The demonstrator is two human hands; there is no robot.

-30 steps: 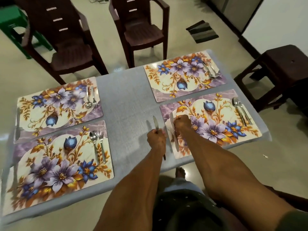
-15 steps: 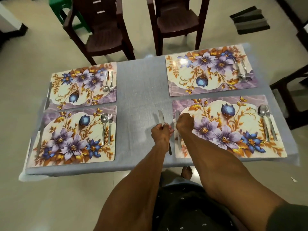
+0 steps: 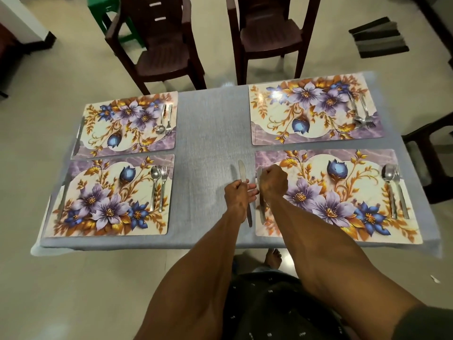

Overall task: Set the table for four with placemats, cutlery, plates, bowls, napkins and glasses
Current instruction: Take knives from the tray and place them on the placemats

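My left hand point(image 3: 239, 192) grips a knife point(image 3: 243, 179) over bare worktop point(image 3: 210, 143) at centre frame. My right hand point(image 3: 273, 181), fingers curled, sets a second knife point(image 3: 261, 212) on the lower-right placemat point(image 3: 343, 197). Risk: releasing askew leaves it overhanging the mat edge.

- Four flowered placemats on the table point(image 3: 213, 133): far left point(image 3: 127, 123), near left point(image 3: 110, 195), far right point(image 3: 313, 109), near right point(image 3: 338, 192).
- Four spoons point(image 3: 160, 120), one per placemat.
- Four forks point(image 3: 168, 119), each beside a spoon.
- Four knives: two at the left placemats' outer edges point(image 3: 78, 136), two near the hands point(image 3: 244, 182).
- Two brown chairs point(image 3: 159, 45) across the table.
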